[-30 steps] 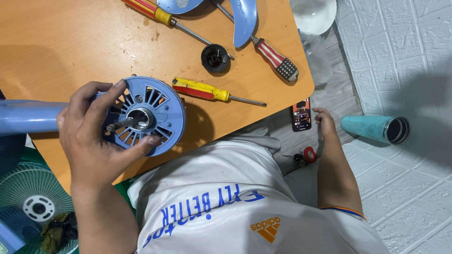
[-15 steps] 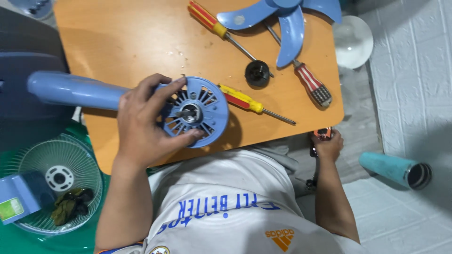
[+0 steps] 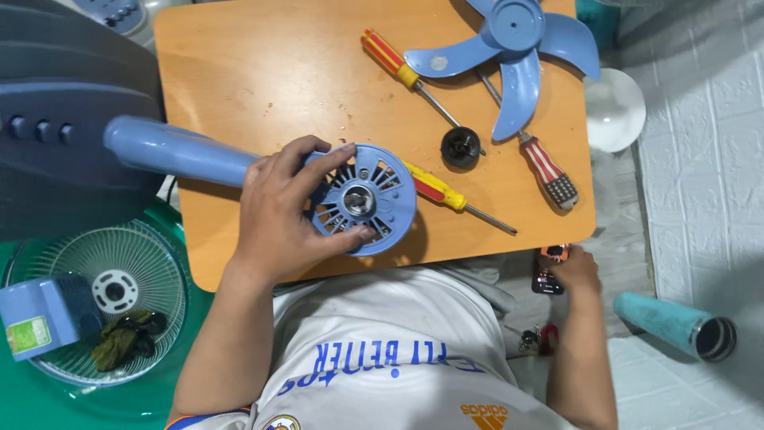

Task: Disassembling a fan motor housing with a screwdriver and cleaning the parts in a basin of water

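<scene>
Two hands are at work: the left hand (image 3: 278, 219) wraps over the blue motor housing (image 3: 362, 199), fingers spread across its slotted round face and thumb under its near edge, holding it on the wooden worktop (image 3: 263, 87) near the front edge; the right hand (image 3: 574, 269) is down off the worktop's right corner, closed around a small dark phone (image 3: 546, 279). The housing joins a blue neck (image 3: 179, 151) that runs left off the worktop to a dark fan base (image 3: 60, 119). A yellow-handled screwdriver (image 3: 450, 197) lies just right of the housing, its handle touching or tucked under the rim. Further back lie a red-and-yellow screwdriver (image 3: 398, 68), a black cap (image 3: 461, 147) at its tip, a red-and-white striped screwdriver (image 3: 541, 163) and a blue fan blade (image 3: 513, 44). On the floor to the left sits a wire grille (image 3: 103, 299) with a small blue box (image 3: 40, 314) in it; to the right lies a teal bottle (image 3: 672, 325)
</scene>
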